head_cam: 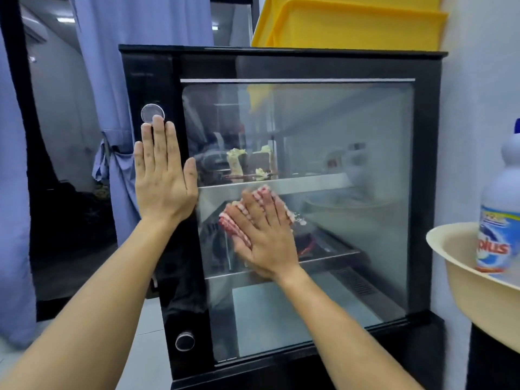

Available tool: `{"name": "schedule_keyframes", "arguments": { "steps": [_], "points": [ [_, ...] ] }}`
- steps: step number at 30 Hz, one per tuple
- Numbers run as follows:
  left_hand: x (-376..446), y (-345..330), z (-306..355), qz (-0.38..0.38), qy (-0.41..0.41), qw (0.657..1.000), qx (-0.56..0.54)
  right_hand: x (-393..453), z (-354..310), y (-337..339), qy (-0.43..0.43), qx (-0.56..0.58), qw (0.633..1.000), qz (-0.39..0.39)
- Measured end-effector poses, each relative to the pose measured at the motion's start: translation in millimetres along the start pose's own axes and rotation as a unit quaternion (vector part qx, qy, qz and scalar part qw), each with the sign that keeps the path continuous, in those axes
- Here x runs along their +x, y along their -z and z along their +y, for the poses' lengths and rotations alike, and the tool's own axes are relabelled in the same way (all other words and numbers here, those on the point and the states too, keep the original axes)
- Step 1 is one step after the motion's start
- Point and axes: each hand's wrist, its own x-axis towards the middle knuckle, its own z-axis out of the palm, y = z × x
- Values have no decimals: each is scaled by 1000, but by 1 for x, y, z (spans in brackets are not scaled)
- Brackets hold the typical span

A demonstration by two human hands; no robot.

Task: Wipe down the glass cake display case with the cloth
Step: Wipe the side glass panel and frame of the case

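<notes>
**Flat palms on the glass**

Both forearms reach up from the bottom edge. My right hand [264, 235] lies with straight fingers pressing the red-and-white checked cloth [254, 212] flat on the glass front of the black-framed cake display case [351, 130], at mid-height. My left hand [163, 175], fingers straight, rests on the case's black left panel, fingertips touching a round silver knob [152, 113]. Right of my right hand, a white detergent bottle [501, 215] stands in a cream plastic basin [455, 266].
</notes>
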Motion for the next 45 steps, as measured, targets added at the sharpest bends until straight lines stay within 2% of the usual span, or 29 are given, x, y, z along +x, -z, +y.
{"name": "schedule_keyframes", "arguments": {
  "steps": [2,4,6,8,9,10,11,12,14,15,16,17,18,19,21,23,24,25,26,28,29,30,31,33,37,45],
  "points": [
    [-1,-1,0,2,3,1000,2,44,52,20,-28,-40,999,8],
    [0,-2,0,3,1,1000,0,49,112,38,-138,-90,986,39],
    [0,-1,0,6,0,1000,1,10,153,48,-269,-92,955,89],
    [0,-1,1,6,3,1000,3,-44,143,46,-375,-88,914,128],
    [0,-1,1,7,5,1000,6,-67,123,37,-389,-95,908,120],
    [-1,-1,1,5,6,1000,7,-84,99,28,-360,-90,924,91],
    [-1,0,0,4,5,1000,4,-87,79,23,-290,-72,953,56],
    [-1,0,1,0,3,1000,0,-81,69,19,-193,-57,979,25],
    [0,1,1,-6,2,1000,-5,-44,83,24,-19,-54,998,-17],
    [0,2,1,-8,1,1000,-6,-21,100,31,13,-63,998,-17],
    [0,1,1,-7,1,1000,-6,0,123,38,-4,-74,997,0],
    [0,1,0,-4,1,1000,-6,16,147,46,-75,-74,994,26],
    [-1,0,0,-1,2,1000,-4,21,170,55,-186,-72,978,57],
    [-1,-1,-1,2,3,1000,-1,18,189,62,-303,-62,947,85],
    [-1,-2,0,3,-1,1000,-3,-15,206,71,-480,-33,867,131],
    [-1,-2,2,1,3,1000,-9,-52,195,68,-588,-8,791,170],
    [-2,-3,2,1,5,1000,-11,-65,181,61,-609,-6,772,181],
    [-1,-3,2,2,5,1000,-11,-71,167,53,-595,-16,783,179],
    [-1,-3,1,3,6,1000,-8,-70,153,47,-544,-30,824,158],
    [-1,-4,0,3,6,1000,-9,-48,151,44,-335,-67,936,83],
    [-2,-4,1,1,8,1000,-10,-30,164,47,-241,-82,965,65],
    [-1,-4,0,2,8,1000,-12,-8,178,53,-192,-89,975,66],
    [-1,-4,-1,-1,6,1000,-10,10,193,58,-196,-86,974,75],
    [-1,-4,-2,-2,1,1000,-11,32,222,67,-285,-69,950,109],
    [-2,-6,-1,15,3,1000,-5,10,255,78,-473,-30,866,162],
    [-1,-3,1,14,1,1000,-8,-95,229,80,-656,71,731,177]
  ]
}}
